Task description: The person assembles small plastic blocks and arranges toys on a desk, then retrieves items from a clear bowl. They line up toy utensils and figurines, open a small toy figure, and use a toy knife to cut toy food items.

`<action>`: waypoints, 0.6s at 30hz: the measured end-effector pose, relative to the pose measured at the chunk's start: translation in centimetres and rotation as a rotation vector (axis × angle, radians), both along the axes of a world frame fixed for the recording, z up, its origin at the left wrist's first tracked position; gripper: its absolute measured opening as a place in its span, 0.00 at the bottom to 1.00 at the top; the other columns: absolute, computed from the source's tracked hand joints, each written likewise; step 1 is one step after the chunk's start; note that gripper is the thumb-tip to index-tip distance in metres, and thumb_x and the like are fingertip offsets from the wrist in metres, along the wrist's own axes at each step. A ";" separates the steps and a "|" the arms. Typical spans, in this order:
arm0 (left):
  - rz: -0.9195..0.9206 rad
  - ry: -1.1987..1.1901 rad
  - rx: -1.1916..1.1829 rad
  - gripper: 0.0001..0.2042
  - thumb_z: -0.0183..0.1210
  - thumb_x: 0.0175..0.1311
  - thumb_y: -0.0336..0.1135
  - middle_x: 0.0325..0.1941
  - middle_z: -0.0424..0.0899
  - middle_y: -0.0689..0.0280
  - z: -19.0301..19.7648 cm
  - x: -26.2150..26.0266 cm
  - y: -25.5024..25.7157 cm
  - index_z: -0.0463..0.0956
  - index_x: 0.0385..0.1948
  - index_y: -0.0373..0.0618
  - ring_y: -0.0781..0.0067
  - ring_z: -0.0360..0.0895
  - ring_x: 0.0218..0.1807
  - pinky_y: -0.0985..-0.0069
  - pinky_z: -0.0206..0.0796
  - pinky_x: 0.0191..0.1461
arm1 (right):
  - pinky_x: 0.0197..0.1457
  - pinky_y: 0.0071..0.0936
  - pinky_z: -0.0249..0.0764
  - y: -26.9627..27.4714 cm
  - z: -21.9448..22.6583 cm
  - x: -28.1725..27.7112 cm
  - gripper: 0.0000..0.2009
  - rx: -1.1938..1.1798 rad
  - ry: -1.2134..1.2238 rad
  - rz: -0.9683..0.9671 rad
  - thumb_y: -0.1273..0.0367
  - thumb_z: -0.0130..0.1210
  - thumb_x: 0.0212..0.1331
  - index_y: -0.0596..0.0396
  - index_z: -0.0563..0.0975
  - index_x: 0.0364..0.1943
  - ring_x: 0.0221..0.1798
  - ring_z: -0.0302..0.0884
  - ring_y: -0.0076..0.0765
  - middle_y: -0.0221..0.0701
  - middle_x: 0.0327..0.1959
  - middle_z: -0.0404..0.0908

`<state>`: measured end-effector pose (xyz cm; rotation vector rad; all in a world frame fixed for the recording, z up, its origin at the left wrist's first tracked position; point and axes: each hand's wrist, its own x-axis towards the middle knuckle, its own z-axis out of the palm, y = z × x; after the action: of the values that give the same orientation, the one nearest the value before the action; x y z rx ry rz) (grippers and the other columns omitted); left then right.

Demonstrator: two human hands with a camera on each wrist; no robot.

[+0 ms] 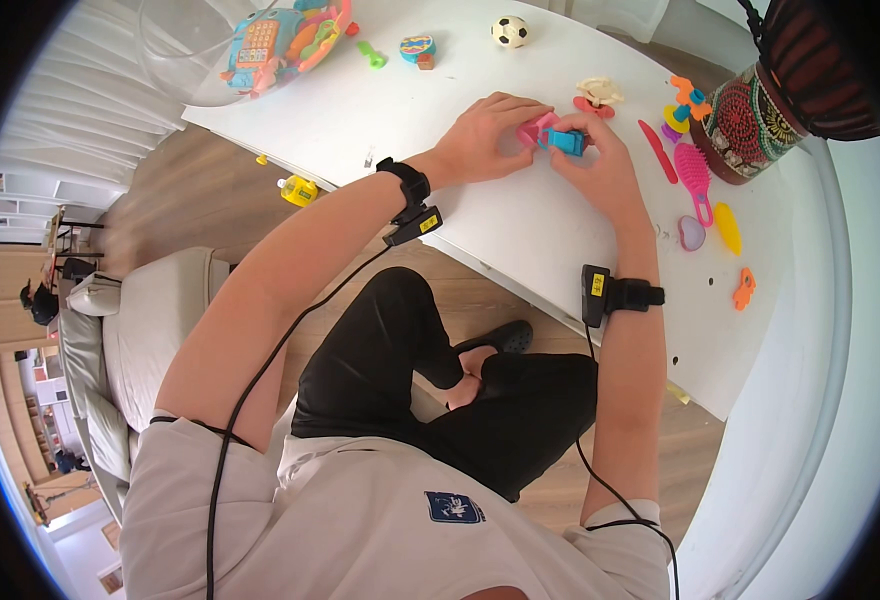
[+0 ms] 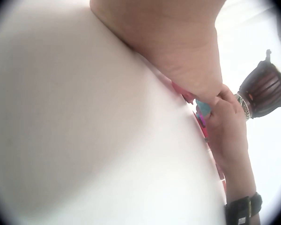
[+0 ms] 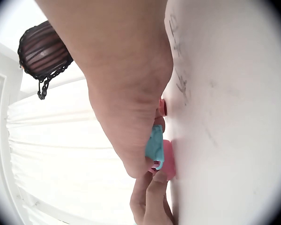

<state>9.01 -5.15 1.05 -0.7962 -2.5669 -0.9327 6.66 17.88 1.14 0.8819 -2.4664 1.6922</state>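
Note:
Near the far edge of the white table (image 1: 480,215), my right hand (image 1: 600,170) pinches a small blue toy (image 1: 566,142) between thumb and fingers. Just left of it, my left hand (image 1: 488,138) curls its fingers round a pink toy (image 1: 534,130) that rests on the table. The blue and pink pieces meet between the hands. In the right wrist view the light blue piece (image 3: 154,144) is beside the pink one (image 3: 168,159), with left fingertips at their lower end. The left wrist view mostly hides both behind the left palm (image 2: 178,51).
At the right lie a red knife (image 1: 658,152), a pink brush (image 1: 693,172), a yellow piece (image 1: 727,228) and an orange piece (image 1: 745,289), beside a drum (image 1: 750,125). Behind are a ball (image 1: 509,32) and a cream-and-red toy (image 1: 597,97). A toy register (image 1: 260,50) stands far left.

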 end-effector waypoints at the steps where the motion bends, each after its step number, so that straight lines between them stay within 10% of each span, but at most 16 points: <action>1: -0.001 0.008 0.010 0.29 0.67 0.57 0.33 0.66 0.81 0.60 -0.1 0.0 0.0 0.77 0.65 0.47 0.55 0.75 0.67 0.60 0.69 0.73 | 0.57 0.30 0.75 0.0 -0.1 -0.1 0.15 0.004 -0.004 0.014 0.71 0.68 0.56 0.52 0.80 0.49 0.50 0.79 0.32 0.29 0.46 0.83; 18: 0.010 0.039 0.009 0.27 0.69 0.57 0.35 0.62 0.83 0.60 -0.2 0.0 0.2 0.79 0.62 0.45 0.57 0.77 0.64 0.61 0.69 0.70 | 0.60 0.35 0.75 -0.5 -0.7 0.1 0.17 0.025 -0.186 0.003 0.69 0.66 0.58 0.54 0.73 0.50 0.53 0.78 0.37 0.35 0.48 0.79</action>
<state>9.02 -4.95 0.87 -0.7906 -2.5298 -0.9162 6.73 17.37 0.44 0.7627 -2.6077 1.8272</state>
